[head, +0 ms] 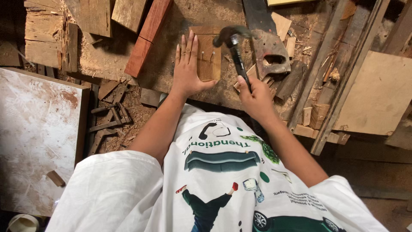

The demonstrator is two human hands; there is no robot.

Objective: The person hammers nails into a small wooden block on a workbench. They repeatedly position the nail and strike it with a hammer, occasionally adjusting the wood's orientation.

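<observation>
At far left a large pale board (36, 137) with reddish stains lies flat, its right edge dark and straight. Just right of it, dark iron scraps (109, 122) lie in sawdust. Above, a reddish wood bar (148, 36) slants across the worktop (180, 17), which is coated in sawdust.

The left hand (188, 68) lies flat, fingers spread and extended, palm pressing on the left half of a small brown wood block (208, 53). The grip here is open, holding nothing, only bearing down. The block sits near the middle of the worktop, close to its front edge. Two nails (207, 56) stand in the block just beside the fingertips, with little room between them and the hand.

The right hand (256, 101) is closed tight around the lower end of the black handle of a hammer (234, 41). The hammer head is blurred and hangs above the block's upper right corner.

Right of the hammer lies a grey saw handle (270, 53), touching loose offcuts (281, 25). Long slats (343, 73) run diagonally beyond, and a pale plywood sheet (377, 96) lies at far right. Open room is tight: clutter borders the block on both sides.
</observation>
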